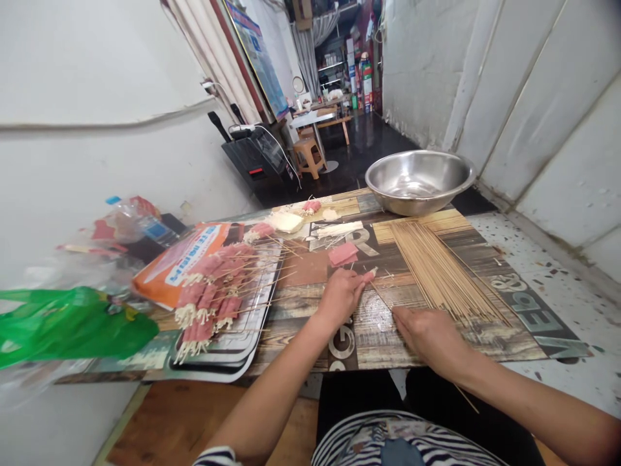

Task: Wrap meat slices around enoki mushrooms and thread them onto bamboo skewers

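My left hand [339,296] is closed on a small pink meat roll [370,276] with pale enoki ends, low over the table. In my right hand [431,336] is a thin bamboo skewer [383,298]; its far end meets the roll, and its tail sticks out below my wrist. Whether the point has pierced the meat is too small to tell. Just beyond my left hand lie flat pink meat slices [342,254], with a strip of white enoki mushrooms [337,229] behind them. Skewered meat rolls [213,288] are piled on a metal tray [250,359] at the left.
Loose bamboo skewers [436,272] lie spread at the right of the wood-patterned table [310,317]. A steel bowl [420,188] stands at the far right edge. An orange package [179,265], a green plastic bag [72,323] and a bottle [145,220] crowd the left.
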Available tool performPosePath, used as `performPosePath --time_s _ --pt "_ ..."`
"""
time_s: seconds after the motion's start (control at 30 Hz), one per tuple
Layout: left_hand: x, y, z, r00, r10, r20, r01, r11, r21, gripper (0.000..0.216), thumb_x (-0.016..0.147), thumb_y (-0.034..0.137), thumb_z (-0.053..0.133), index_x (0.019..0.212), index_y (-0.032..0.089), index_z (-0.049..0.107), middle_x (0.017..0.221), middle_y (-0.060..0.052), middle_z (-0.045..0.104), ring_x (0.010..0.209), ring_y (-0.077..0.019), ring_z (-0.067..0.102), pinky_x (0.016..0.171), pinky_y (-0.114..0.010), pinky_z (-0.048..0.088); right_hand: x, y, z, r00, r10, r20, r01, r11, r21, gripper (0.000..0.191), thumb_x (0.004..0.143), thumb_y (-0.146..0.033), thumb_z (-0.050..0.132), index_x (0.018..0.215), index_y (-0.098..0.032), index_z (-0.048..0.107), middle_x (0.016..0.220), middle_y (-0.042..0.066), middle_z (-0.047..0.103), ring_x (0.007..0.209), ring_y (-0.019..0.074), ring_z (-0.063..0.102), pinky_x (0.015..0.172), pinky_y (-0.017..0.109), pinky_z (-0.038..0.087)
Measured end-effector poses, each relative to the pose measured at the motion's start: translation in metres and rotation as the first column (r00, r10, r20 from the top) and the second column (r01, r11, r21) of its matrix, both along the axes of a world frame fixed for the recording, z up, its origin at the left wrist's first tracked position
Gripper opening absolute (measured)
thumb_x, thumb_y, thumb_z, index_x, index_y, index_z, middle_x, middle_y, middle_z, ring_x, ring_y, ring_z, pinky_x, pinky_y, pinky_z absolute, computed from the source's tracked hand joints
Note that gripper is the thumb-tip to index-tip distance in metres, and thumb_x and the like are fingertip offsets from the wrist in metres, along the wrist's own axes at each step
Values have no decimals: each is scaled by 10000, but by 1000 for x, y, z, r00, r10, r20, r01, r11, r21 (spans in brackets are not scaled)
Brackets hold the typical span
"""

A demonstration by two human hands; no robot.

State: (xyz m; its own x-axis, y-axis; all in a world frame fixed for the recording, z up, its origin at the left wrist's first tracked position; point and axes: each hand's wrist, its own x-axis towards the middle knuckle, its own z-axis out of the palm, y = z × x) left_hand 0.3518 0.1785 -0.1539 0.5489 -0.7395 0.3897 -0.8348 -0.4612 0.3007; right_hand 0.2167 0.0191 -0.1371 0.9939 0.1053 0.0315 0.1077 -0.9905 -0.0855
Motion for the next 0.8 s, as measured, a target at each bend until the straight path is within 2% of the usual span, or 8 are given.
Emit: performPosePath --time_s 0.1,0.23,0.37,0.5,0.63,0.73,0.8 --pt "-1 -1 0 1000 -3 -1 3 1000 12 297 974 266 448 1075 205 720 722 -43 637 718 -148 551 684 -257 417 18 4 5 999 -13 -37 11 999 -36 224 894 -119 435 868 -133 657 702 104 705 637 214 671 491 284 241" --pt "-3 -1 3 999 6 -32 -6 1000 28 266 958 232 477 1035 191 729 726 -45 641 704 -145 548 671 -254 414 34 8 2 997 -55 -45 53 998 -45 285 931 -149 377 889 -140 659 763 118 712 679 238 675 502 282 260" --pt "-6 -1 3 998 25 -63 -25 1000 3 241 932 183 505 1037 184 722 757 -50 660 739 -150 572 713 -267 441 30 8 -6 999 -49 -1 49 999 -7 265 923 -161 393 872 -150 653 782 105 714 673 224 666 517 279 294" --pt "-9 -3 -6 997 63 -36 -64 997 -43 210 887 138 552 1008 189 715 770 -39 677 752 -157 575 752 -288 448 18 3 -13 998 -54 19 53 998 24 221 903 -177 428 882 -164 648 745 78 709 652 212 658 519 280 319" --pt "-8 -17 -15 995 100 15 -98 993 -62 176 890 154 548 956 185 708 791 -36 686 756 -162 574 752 -294 445 15 -20 -11 998 -19 68 20 1000 -13 192 887 -173 444 835 -167 629 749 79 700 634 199 642 521 284 320" --pt "1 -42 -17 987 151 57 -146 986 -75 183 904 163 520 933 170 700 816 -52 691 798 -177 594 780 -310 448 26 -48 2 995 3 98 3 998 -61 149 875 -191 476 843 -159 618 756 88 691 625 186 622 521 276 303" --pt "10 -63 -17 977 203 68 -199 978 -66 214 911 149 501 1002 170 694 854 -64 700 830 -188 607 798 -320 449 39 -67 11 994 18 109 -7 995 -103 140 871 -186 479 827 -161 609 758 88 684 623 178 608 527 271 292"
